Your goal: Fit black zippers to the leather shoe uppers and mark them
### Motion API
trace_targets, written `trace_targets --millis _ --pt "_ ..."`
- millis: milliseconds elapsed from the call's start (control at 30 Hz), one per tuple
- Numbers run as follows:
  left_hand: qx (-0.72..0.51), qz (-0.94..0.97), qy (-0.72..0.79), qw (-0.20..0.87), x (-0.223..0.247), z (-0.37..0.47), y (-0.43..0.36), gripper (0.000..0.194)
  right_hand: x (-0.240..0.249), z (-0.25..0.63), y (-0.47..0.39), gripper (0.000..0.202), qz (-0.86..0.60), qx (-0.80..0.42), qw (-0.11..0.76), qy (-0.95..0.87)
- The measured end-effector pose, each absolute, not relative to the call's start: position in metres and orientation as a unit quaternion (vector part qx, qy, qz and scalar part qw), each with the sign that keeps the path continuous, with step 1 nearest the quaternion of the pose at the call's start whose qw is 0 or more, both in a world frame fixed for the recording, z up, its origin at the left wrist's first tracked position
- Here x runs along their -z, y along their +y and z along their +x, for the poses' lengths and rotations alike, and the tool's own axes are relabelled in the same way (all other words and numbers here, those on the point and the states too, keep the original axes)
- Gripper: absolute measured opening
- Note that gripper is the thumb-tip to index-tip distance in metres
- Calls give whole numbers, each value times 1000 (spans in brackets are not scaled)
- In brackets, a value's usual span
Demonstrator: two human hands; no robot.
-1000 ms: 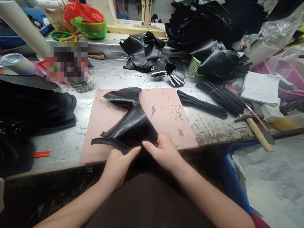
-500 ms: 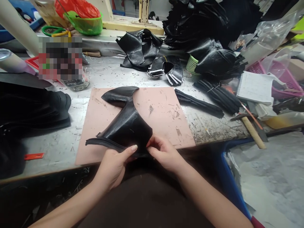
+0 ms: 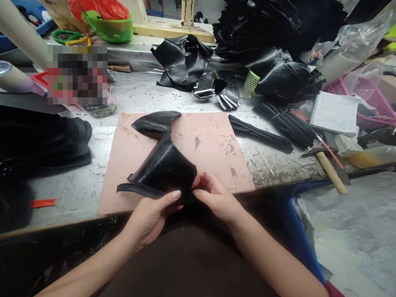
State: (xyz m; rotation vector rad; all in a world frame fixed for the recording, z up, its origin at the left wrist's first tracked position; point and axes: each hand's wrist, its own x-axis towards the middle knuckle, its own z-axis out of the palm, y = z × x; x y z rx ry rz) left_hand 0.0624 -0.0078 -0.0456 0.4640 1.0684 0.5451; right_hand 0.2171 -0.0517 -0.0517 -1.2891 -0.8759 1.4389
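A glossy black leather shoe upper (image 3: 167, 161) lies partly on a pink work mat (image 3: 213, 152), its pointed toe end facing away from me. Along its near edge runs a black zipper strip (image 3: 136, 189), whose free end sticks out to the left. My left hand (image 3: 153, 216) is closed on the near edge, thumb on top and fingers underneath. At the near right corner my right hand (image 3: 213, 196) pinches the upper between thumb and fingertips. What lies beneath the fingers is hidden.
Black pieces are stacked on the left (image 3: 46, 140). More leather uppers (image 3: 182, 62) and a zipper bundle (image 3: 284, 123) lie behind the mat. A hammer (image 3: 332, 173) and a spiral notebook (image 3: 335, 113) are at the right, above a blue-rimmed bin (image 3: 292, 218).
The free end of the zipper strip has shifted slightly right and lower, nearer the upper's edge. Both hands keep their hold with only small finger movements.
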Motion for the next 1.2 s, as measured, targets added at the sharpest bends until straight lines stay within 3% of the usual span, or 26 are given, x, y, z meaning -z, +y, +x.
trace_targets --millis 267,767,1067,1200 --pt "-231 210 493 812 40 60 -7 22 51 217 -50 21 -508 -607 531 -302" --pt "-202 257 490 808 39 59 -7 31 52 213 -48 22 -495 -634 547 -233" --pt "-267 428 557 660 44 62 -9 37 48 211 -49 20 -479 -649 546 -227" --pt "-260 506 582 581 40 62 -7 35 49 207 -48 28 -487 -639 544 -243"
